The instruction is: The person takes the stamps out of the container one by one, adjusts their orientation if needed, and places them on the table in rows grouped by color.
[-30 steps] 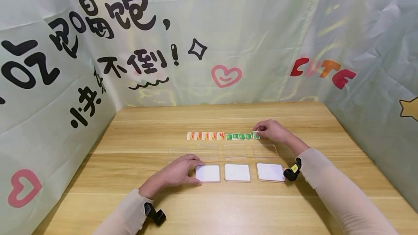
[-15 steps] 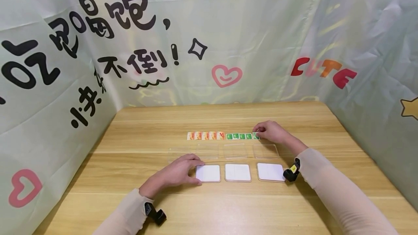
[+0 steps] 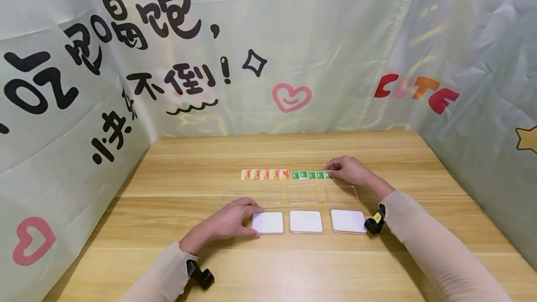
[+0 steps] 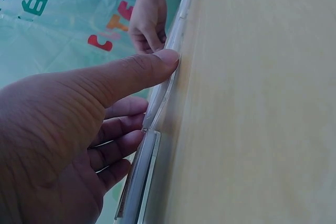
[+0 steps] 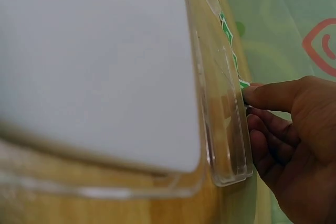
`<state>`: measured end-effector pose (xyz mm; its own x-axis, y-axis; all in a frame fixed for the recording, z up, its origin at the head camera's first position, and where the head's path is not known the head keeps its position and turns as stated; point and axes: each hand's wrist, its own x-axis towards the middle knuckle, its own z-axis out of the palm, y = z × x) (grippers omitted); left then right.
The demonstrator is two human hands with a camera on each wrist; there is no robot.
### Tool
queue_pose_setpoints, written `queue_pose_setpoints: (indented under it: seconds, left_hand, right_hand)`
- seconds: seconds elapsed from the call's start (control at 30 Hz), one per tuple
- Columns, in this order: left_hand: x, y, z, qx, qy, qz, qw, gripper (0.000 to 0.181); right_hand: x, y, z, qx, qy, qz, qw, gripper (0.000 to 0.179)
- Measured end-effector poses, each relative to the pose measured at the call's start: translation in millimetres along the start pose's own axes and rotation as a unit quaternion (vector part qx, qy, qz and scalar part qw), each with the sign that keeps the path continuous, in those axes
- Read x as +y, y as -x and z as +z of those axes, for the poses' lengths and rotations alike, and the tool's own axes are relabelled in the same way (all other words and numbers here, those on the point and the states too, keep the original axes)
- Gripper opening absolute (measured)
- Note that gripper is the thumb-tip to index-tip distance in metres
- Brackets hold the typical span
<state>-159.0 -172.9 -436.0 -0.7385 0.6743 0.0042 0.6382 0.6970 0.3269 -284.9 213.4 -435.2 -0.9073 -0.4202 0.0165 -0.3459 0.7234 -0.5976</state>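
My left hand (image 3: 228, 220) reaches over the left end of a clear case with white cards (image 3: 270, 223), index fingertip at its far corner and thumb at its near one. In the left wrist view the thumb (image 4: 139, 74) touches the case's edge, with the other fingers behind it. Farther back, my right hand (image 3: 351, 170) pinches a small green-and-white sticker (image 3: 329, 174) at the right end of a row of green stickers (image 3: 308, 175). The right wrist view shows the thumb (image 5: 273, 95) on that sticker. What lies under the left palm is hidden.
Two more cases with white cards (image 3: 306, 222) stand to the right. Behind them runs a row of clear plastic lids (image 3: 302, 195). Several orange-and-white stickers (image 3: 265, 174) lie left of the green ones. Printed cloth (image 3: 344, 45) surrounds the wooden table (image 3: 277, 269).
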Motion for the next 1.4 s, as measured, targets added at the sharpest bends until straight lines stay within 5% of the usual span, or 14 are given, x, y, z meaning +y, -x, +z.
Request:
queue_pose_setpoints:
  seconds: [1.07, 1.4]
  left_hand:
    - [-0.9, -0.5, -1.3, 0.005, 0.01, 0.002, 0.9999, 0.064]
    - [3.1, 1.7, -10.9, 0.011, 0.022, 0.005, 0.9997, 0.063]
  right_hand:
    - [-4.8, 7.4, -1.6, 0.01, 0.001, 0.01, 0.9999, 0.021]
    - [-21.1, 12.8, -4.6, 0.018, -0.012, -0.009, 0.9997, 0.022]
